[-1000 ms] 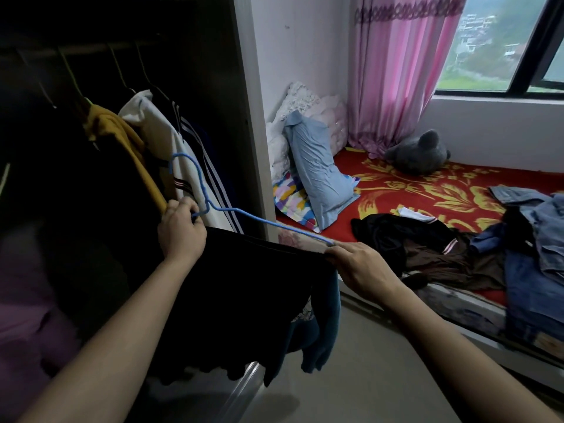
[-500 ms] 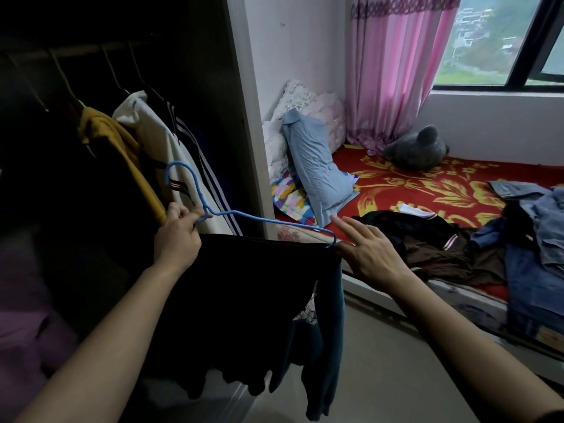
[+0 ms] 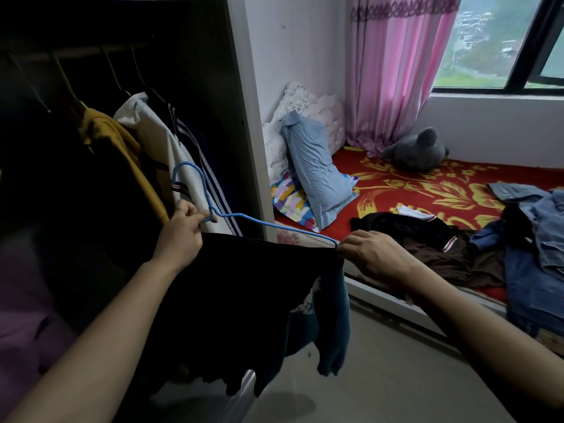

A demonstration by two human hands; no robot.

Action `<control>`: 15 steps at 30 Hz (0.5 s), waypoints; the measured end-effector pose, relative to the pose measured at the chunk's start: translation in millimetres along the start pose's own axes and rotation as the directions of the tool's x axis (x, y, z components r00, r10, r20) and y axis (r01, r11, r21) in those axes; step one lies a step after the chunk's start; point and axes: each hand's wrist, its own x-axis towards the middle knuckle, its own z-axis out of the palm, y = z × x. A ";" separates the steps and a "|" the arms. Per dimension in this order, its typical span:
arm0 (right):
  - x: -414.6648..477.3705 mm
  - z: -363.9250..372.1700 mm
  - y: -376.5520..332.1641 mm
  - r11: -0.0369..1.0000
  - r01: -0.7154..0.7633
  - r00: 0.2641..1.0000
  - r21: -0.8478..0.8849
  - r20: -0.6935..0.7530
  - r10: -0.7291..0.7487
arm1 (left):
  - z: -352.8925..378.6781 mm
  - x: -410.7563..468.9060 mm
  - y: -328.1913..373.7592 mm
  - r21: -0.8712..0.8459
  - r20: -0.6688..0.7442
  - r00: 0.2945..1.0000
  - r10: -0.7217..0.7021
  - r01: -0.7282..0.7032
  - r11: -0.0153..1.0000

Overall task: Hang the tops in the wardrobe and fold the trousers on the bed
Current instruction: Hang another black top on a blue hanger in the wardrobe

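Since half a second earlier, the right hand (image 3: 372, 254) had curled down, pinching the shoulder end of the thin blue wire hanger (image 3: 274, 222). Its black top (image 3: 244, 285) hung before the open dark wardrobe (image 3: 213, 71); the left hand (image 3: 180, 236) gripped the hanger's neck. Blue jeans (image 3: 543, 215) lay on the red bed (image 3: 396, 190).

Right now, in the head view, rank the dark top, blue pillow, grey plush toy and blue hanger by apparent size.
1. dark top, though nearest the camera.
2. blue pillow.
3. grey plush toy.
4. blue hanger: long span but thin wire, so its place against the toy is unsure.
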 end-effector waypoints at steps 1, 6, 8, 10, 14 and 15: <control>-1.2 1.1 2.1 0.999 -0.031 0.999 -0.026 -0.021 0.030 | 1.1 0.1 -0.5 -0.031 0.027 1.000 -0.008 0.009 0.999; 1.5 2.8 4.9 0.987 -0.115 0.993 -0.111 -0.026 0.112 | 4.2 5.1 4.8 -0.231 0.167 0.983 -0.071 0.109 0.967; -0.8 1.9 5.6 0.996 -0.037 0.992 -0.082 -0.125 0.026 | 2.6 3.0 3.4 -0.267 0.124 0.990 -0.073 0.104 0.958; -4.3 0.2 3.7 0.998 0.034 0.976 -0.050 -0.215 -0.044 | 1.5 -0.5 0.7 -0.259 0.094 0.993 -0.070 0.092 0.962; -5.5 -4.4 -4.0 0.988 0.133 0.967 -0.077 -0.207 -0.147 | 9.0 -0.5 4.0 -0.131 0.123 0.990 -0.067 0.083 0.988; -5.3 -5.8 -5.4 0.985 0.163 0.966 -0.056 -0.193 -0.171 | 11.2 -0.1 6.2 -0.098 0.112 0.991 -0.070 0.081 0.992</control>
